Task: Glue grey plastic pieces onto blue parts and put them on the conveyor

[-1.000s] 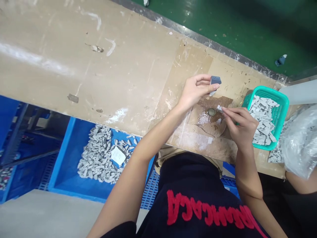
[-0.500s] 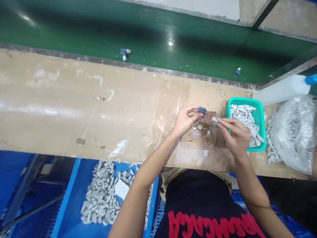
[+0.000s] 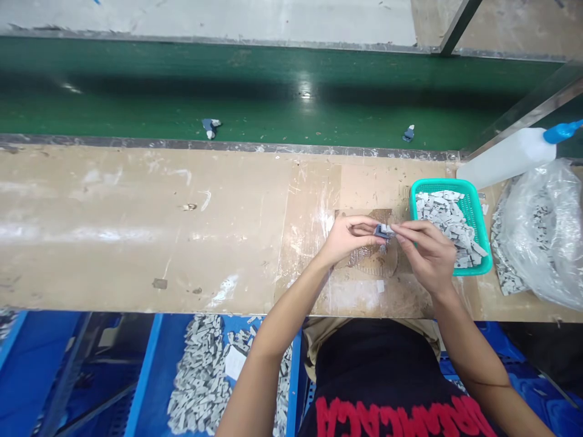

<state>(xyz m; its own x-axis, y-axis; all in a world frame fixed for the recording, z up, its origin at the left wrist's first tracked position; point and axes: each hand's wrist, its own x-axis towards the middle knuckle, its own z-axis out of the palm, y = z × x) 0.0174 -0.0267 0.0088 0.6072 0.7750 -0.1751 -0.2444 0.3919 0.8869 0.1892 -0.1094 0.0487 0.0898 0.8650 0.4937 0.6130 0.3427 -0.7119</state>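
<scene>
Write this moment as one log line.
left hand: holds small blue block | right hand: pinches small white piece at block, contact unclear | near right hand: green plastic basket of white pieces

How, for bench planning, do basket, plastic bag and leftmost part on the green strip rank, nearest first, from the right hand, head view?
1. Basket: beside the right hand.
2. Plastic bag: right of the basket.
3. Leftmost part: upper left.
</scene>
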